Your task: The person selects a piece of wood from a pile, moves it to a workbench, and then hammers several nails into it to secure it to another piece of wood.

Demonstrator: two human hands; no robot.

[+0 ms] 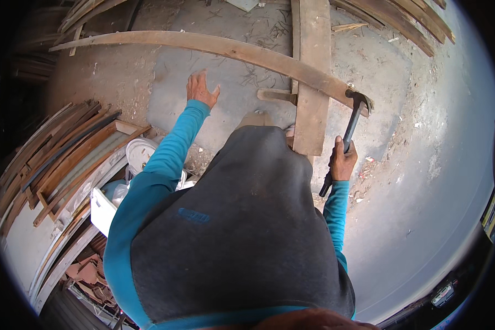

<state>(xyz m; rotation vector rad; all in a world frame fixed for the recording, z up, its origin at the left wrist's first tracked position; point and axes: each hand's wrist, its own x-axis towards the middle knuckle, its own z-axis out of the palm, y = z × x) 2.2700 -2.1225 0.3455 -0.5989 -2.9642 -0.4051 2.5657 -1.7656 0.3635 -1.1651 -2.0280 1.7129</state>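
Note:
My right hand (344,160) grips a claw hammer (353,124) by its dark handle, with the head pointing away from me. The hammer head overlaps the right end of a long wooden plank (203,43) in the picture; whether they touch, I cannot tell. That plank runs crosswise over a wide board (314,60), which stretches away from me. Just on the near side of the plank, my left hand (202,89) is held out with its fingers apart and nothing in it. A short round-ended wooden piece (276,95) sits beside the wide board.
Stacked wood strips and frames (71,154) fill the left side, near a white round lid (140,154) and a white container (103,212). More planks (401,22) lie at the far right. Wood scraps and debris litter the concrete floor (423,165).

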